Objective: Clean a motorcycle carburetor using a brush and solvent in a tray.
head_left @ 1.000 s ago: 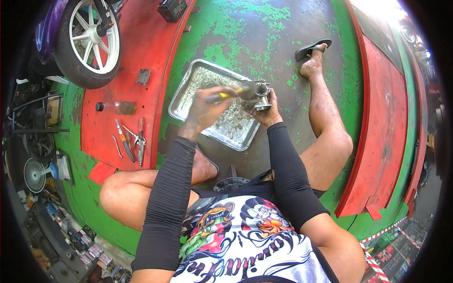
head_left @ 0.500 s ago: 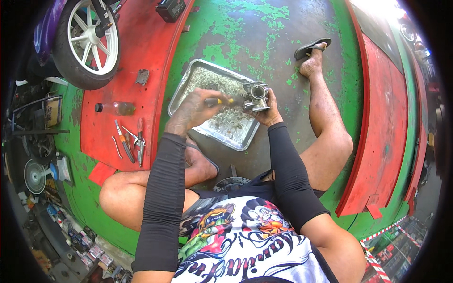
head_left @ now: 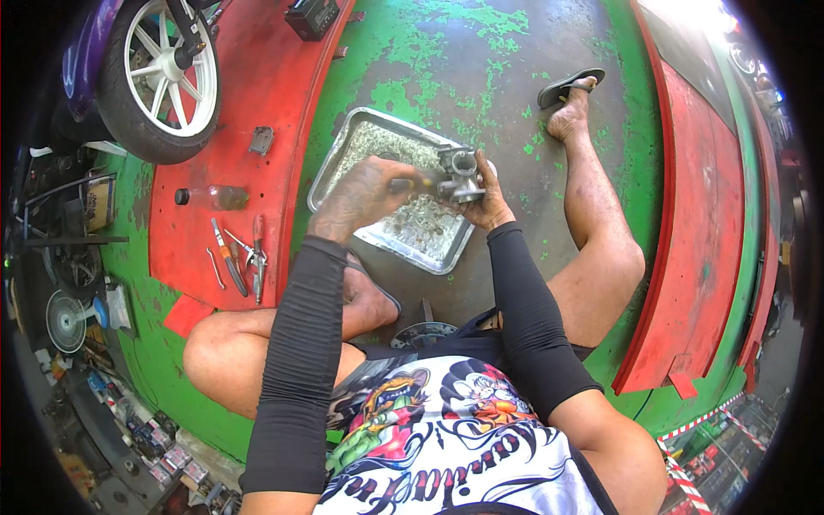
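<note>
Over the metal tray point(head_left: 446, 257), my right hand point(head_left: 491, 204) grips a grey metal carburetor point(head_left: 464, 176), its round bore facing up. My left hand point(head_left: 365, 193) is closed around a small hand tool point(head_left: 402, 184) with a black and yellow handle, pointed at the carburetor's left side. The tool's working end is blurred, so I cannot tell its exact kind or whether it touches the carburetor. Below both hands, the tray holds liquid and small parts that I cannot make out singly.
On the red platform to the left lie pliers point(head_left: 228, 257), a screwdriver point(head_left: 258, 240), a plastic bottle point(head_left: 215, 197) and a small dark part point(head_left: 261, 140). Beyond them stand a wheel point(head_left: 163, 77) and a black battery point(head_left: 311, 17). A red ramp point(head_left: 695, 232) runs along the right.
The carburetor has been turned and tilted in my right hand. My left hand has shifted slightly right with the tool, staying close to the carburetor.
</note>
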The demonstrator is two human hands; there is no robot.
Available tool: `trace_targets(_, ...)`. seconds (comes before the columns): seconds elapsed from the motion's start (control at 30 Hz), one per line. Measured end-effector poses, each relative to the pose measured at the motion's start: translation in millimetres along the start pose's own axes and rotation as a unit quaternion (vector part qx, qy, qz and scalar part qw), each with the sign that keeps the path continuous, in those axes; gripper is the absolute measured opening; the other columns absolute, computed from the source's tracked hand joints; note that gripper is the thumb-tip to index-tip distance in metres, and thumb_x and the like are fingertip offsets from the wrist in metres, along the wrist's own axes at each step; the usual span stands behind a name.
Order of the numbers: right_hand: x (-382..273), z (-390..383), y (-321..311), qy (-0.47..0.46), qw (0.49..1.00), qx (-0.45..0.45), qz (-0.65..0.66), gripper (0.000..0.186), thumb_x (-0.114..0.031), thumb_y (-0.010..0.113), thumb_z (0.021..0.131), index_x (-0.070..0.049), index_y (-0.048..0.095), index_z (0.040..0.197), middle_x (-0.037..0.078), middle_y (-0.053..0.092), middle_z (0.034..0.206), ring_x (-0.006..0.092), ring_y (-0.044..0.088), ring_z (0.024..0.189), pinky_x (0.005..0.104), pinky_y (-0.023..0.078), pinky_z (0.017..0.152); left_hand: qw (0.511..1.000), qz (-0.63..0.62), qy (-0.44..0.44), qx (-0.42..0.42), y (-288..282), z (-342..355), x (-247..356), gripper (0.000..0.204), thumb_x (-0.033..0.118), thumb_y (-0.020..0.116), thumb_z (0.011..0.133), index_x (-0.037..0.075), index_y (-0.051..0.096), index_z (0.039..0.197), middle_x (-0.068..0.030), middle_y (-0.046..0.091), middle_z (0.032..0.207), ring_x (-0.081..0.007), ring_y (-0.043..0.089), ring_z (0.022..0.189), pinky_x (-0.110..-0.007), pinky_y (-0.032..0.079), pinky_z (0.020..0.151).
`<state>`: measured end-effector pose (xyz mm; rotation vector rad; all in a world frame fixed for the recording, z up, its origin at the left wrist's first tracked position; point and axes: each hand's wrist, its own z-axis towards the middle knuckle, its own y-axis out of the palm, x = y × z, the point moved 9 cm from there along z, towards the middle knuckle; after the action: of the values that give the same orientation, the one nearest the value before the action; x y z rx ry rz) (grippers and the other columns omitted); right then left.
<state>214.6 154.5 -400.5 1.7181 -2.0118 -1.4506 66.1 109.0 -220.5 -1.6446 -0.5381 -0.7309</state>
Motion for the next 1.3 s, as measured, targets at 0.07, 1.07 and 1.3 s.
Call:
trace_targets(0.07,-1.6,-0.8,12.1,0.021,0.996,-0.035,0.085,0.077,-0.068,0.063,0.087,-0.007,0.055,0.133,0.022,0.064,0.121,0.0386,0.069,0.104,0.0529,0.061,0.089,0.999,-0.029,-0.006,0.030,-18.8,-7.3,-12.1,0.023,0.004,0.071,0.084,0.013,0.075,0.104,-0.0133,0.074,0.097,-0.0307,0.072,0.087,-0.038,0.056,0.078)
trace_targets(1.07,-41.4,12.7,-47.6,-0.210,0.961,0.112,0.141,0.056,-0.061,0.065,0.090,-0.017,0.057,0.124,0.008,0.063,0.114,0.0271,0.065,0.099,0.0471,0.055,0.089,0.973,0.205,0.040,-0.095,154.7,-82.5,-80.2,0.032,0.008,0.070,0.075,0.014,0.071,0.106,-0.0046,0.062,0.121,-0.0256,0.056,0.120,-0.036,0.050,0.100)
trace_targets(1.3,-16.2,6.3,-28.3,-0.163,0.968,0.053,0.182,0.064,-0.059,0.074,0.084,-0.013,0.058,0.126,0.013,0.066,0.118,0.0365,0.066,0.105,0.0490,0.054,0.097,0.935,0.313,0.066,-0.155,117.0,-81.1,-64.1,0.024,0.018,0.059,0.088,0.021,0.072,0.108,-0.0038,0.064,0.116,-0.0238,0.062,0.114,-0.037,0.050,0.095)
